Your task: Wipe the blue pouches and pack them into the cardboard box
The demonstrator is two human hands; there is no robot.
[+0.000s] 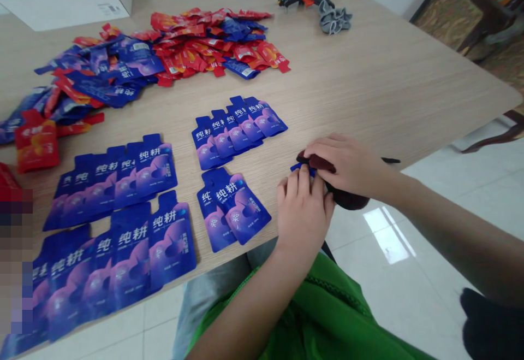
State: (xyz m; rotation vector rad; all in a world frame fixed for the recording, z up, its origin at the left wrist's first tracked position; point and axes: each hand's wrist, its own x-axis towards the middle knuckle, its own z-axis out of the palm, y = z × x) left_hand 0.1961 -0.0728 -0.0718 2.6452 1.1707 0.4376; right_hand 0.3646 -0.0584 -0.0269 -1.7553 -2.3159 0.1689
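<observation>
My left hand and right hand both press on a small blue pouch and a dark red thing at the desk edge, right of the two-pouch stack.

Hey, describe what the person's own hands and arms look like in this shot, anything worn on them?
Both the left hand and the right hand are bare: no gloves, rings or watch show. The forearms are uncovered too, with no sleeve reaching as far as the picture shows. The only clothing in view is a green garment at the lap, below the arms.
</observation>
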